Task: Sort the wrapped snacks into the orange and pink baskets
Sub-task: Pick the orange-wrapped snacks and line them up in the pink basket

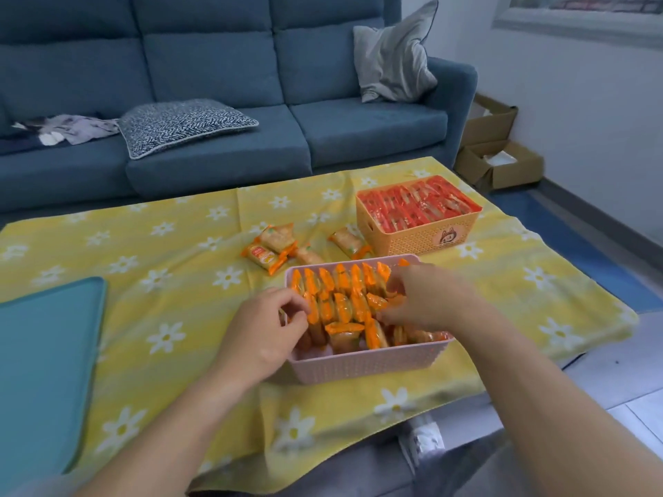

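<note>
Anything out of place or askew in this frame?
Yes. A few snacks lie loose on the cloth behind the pink basket, not yet sorted. Inside it the back rows stand upright, but several front packets lie tilted or flat across the others. The orange basket looks neatly packed.

The bare left forearm and bare right forearm reach in from the near edge, converging toward the middle. The left hand lies back-up, fingers curled inward with the thumb close to the fingertips; whether they pinch anything cannot be told. The right hand, slightly farther and to the right, is palm-down, fingers bent downward, tips hidden.
</note>
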